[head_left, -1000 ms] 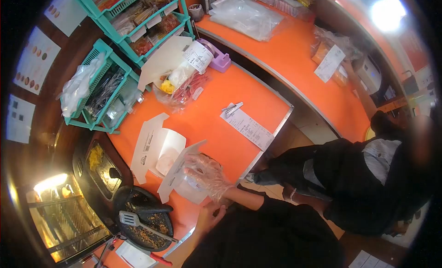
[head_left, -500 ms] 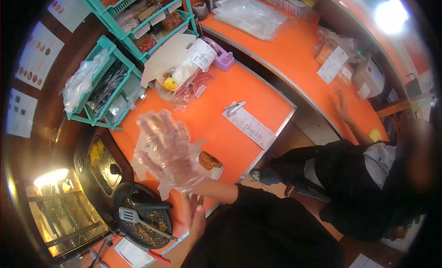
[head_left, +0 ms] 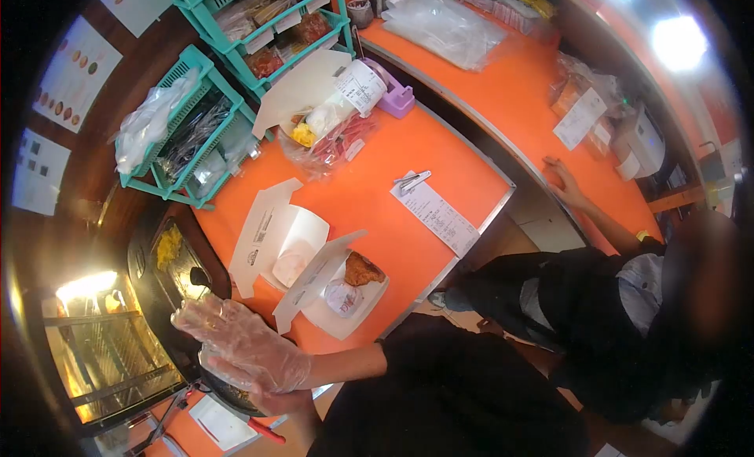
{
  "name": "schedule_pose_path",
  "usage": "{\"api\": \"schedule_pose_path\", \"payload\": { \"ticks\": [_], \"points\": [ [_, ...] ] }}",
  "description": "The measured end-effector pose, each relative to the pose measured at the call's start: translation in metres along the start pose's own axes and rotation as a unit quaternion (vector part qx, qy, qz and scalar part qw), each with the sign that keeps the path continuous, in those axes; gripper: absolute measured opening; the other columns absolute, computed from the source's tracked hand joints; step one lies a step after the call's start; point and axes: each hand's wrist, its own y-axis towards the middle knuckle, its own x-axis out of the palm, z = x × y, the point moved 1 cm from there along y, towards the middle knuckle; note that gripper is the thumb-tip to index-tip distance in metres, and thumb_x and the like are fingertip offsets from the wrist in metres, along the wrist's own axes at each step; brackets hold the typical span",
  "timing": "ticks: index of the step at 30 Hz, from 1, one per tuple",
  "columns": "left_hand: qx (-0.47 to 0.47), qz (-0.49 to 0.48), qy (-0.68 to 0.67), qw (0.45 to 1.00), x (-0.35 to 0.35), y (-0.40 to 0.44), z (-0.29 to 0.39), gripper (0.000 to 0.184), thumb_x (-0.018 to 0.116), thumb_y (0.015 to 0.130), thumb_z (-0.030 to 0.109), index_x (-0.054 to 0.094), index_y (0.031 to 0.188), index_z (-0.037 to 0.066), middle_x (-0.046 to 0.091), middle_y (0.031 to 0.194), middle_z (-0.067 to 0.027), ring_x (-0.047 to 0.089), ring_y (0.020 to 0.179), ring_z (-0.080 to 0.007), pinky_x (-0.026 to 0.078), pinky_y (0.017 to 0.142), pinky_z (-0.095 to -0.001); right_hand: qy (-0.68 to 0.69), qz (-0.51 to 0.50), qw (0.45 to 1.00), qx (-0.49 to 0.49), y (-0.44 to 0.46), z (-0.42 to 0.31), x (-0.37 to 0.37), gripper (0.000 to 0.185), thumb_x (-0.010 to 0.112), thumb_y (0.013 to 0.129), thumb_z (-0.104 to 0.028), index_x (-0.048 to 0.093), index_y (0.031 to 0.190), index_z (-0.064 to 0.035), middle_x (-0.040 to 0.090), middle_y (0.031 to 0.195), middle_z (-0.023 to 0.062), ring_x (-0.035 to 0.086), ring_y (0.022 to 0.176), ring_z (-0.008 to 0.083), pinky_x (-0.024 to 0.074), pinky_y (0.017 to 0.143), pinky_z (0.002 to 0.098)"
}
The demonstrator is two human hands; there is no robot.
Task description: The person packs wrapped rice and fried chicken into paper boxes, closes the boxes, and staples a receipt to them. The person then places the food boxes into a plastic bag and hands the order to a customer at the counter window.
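My right hand, in a clear plastic glove, reaches left over the dark stone mortar, fingers stretched out and nothing seen in them. Just beneath its wrist is my bare left hand, its fingers mostly hidden. Right of the glove, an open white box holds a browned fried piece and a round wrapped item. Beside it stands another open box with a pale rounded item inside.
A black pan with yellow food lies left of the boxes. Teal baskets, a filled box in plastic, a purple tape dispenser and a clipped receipt are farther back. A co-worker stands at right.
My gloved right hand has left the box with the fried piece and moved left over the mortar. My left hand has shifted left too. The co-worker's hand now rests at the other counter's edge.
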Motion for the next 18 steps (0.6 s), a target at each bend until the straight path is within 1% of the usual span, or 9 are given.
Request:
{"api": "schedule_pose_path", "payload": {
  "ticks": [3, 5, 7, 8, 10, 11, 13, 16, 18],
  "points": [
    [0.242, 0.077, 0.326, 0.91, -0.028, 0.016, -0.008, 0.067, 0.046, 0.092, 0.037, 0.032, 0.145, -0.002, 0.046, 0.14, -0.0232, 0.052, 0.121, -0.031, 0.042, 0.102, -0.0472, 0.036, -0.016, 0.999, -0.037, -0.004, -0.003, 0.004, 0.064, 0.051, 0.094, -0.023, 0.026, 0.152, -0.0089, 0.03, 0.154, 0.0167, 0.033, 0.139, 0.0346, 0.0291, 0.112, 0.0446],
    [0.119, 0.075, 0.103, 0.985, 0.001, 0.032, 0.021, 0.067, 0.045, 0.094, 0.041, 0.033, 0.145, -0.001, 0.047, 0.14, -0.0224, 0.053, 0.119, -0.03, 0.043, 0.101, -0.0455, 0.123, -0.035, 0.99, -0.057, -0.013, 0.001, 0.02, 0.065, 0.051, 0.095, -0.023, 0.025, 0.152, -0.0085, 0.03, 0.153, 0.0171, 0.034, 0.138, 0.0347, 0.031, 0.111, 0.0446],
    [0.008, 0.026, -0.221, 0.975, 0.064, 0.05, 0.058, 0.066, 0.046, 0.094, 0.042, 0.038, 0.143, -0.001, 0.048, 0.139, -0.0219, 0.054, 0.119, -0.0293, 0.043, 0.1, -0.0443, 0.207, -0.063, 0.974, -0.068, -0.033, 0.005, 0.038, 0.065, 0.05, 0.095, -0.023, 0.024, 0.152, -0.0082, 0.031, 0.153, 0.0175, 0.036, 0.137, 0.0348, 0.0328, 0.11, 0.0445],
    [0.06, 0.178, 0.028, 0.982, 0.032, 0.074, 0.067, 0.063, 0.047, 0.094, 0.041, 0.043, 0.139, -0.002, 0.049, 0.138, -0.0213, 0.054, 0.117, -0.0293, 0.044, 0.099, -0.0428, 0.232, -0.082, 0.966, -0.072, -0.047, 0.005, 0.047, 0.065, 0.05, 0.095, -0.022, 0.023, 0.152, -0.0081, 0.031, 0.153, 0.0177, 0.037, 0.137, 0.0348, 0.0338, 0.109, 0.0445],
    [0.221, 0.263, 0.374, 0.862, -0.035, 0.121, 0.085, 0.057, 0.049, 0.094, 0.039, 0.051, 0.132, -0.003, 0.051, 0.134, -0.0197, 0.056, 0.112, -0.0286, 0.045, 0.097, -0.04, 0.274, -0.137, 0.95, -0.064, -0.071, 0.007, 0.056, 0.065, 0.05, 0.095, -0.022, 0.023, 0.153, -0.0077, 0.032, 0.152, 0.0182, 0.039, 0.136, 0.035, 0.0356, 0.108, 0.0444],
    [0.329, 0.203, 0.463, 0.798, -0.052, 0.132, 0.088, 0.054, 0.051, 0.094, 0.037, 0.054, 0.128, -0.004, 0.052, 0.132, -0.0188, 0.057, 0.109, -0.0278, 0.046, 0.095, -0.0387, 0.287, -0.191, 0.938, -0.034, -0.065, 0.009, 0.044, 0.062, 0.049, 0.096, -0.021, 0.025, 0.151, -0.0074, 0.035, 0.15, 0.0182, 0.042, 0.132, 0.0351, 0.0373, 0.106, 0.0444],
    [0.279, 0.189, 0.472, 0.815, -0.098, 0.159, 0.087, 0.051, 0.052, 0.095, 0.034, 0.054, 0.128, -0.004, 0.052, 0.131, -0.0189, 0.057, 0.108, -0.0269, 0.045, 0.095, -0.0374, 0.313, -0.344, 0.884, 0.056, -0.052, 0.016, 0.016, 0.053, 0.048, 0.098, -0.02, 0.034, 0.147, -0.0063, 0.043, 0.143, 0.0182, 0.051, 0.123, 0.0353, 0.0424, 0.101, 0.0446],
    [0.163, 0.197, 0.52, 0.815, -0.151, 0.188, 0.049, 0.053, 0.051, 0.097, 0.037, 0.053, 0.124, -0.008, 0.054, 0.124, -0.0203, 0.055, 0.105, -0.0294, 0.043, 0.094, -0.039, 0.193, -0.373, 0.906, 0.06, -0.028, 0.038, -0.013, 0.039, 0.046, 0.099, -0.02, 0.049, 0.135, -0.0033, 0.056, 0.127, 0.0167, 0.06, 0.107, 0.035, 0.0472, 0.092, 0.0466],
    [0.072, 0.182, 0.557, 0.807, -0.184, 0.188, 0.007, 0.055, 0.05, 0.098, 0.039, 0.052, 0.121, -0.01, 0.054, 0.119, -0.0212, 0.053, 0.103, -0.031, 0.042, 0.093, -0.0401, 0.234, -0.346, 0.903, 0.101, -0.016, 0.052, -0.039, 0.034, 0.046, 0.1, -0.022, 0.056, 0.125, -0.0017, 0.063, 0.115, 0.016, 0.062, 0.105, 0.0321, 0.0477, 0.089, 0.0439]
  ]
}}
